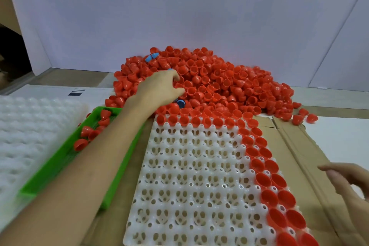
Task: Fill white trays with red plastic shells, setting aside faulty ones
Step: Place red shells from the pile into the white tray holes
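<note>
the left hand (159,90) is reaching far across the white tray (191,181) into the heap of red shells (215,82), fingers curled down among them; whether they have closed on a shell cannot be told, since the fingertips are buried in the pile. the step in hand looks like picking up the next shells. to do it well, take loose shells from the near edge of the heap just beyond the tray, turn each one to check the rim and wall, and seat the good ones open side up in the empty cups next to the filled far row and the two filled right-hand columns (the middle and left of the tray are bare). doubtful ones belong in the green tray (60,166) on the left, which holds a few shells. a few blue pieces (151,57) sit in the heap and should be kept out of the tray. the right hand (347,181) hovers near the tray's right edge over the cardboard (295,146), fingers loosely spread and holding nothing. a stack of spare white trays (30,136) lies at far left.
</note>
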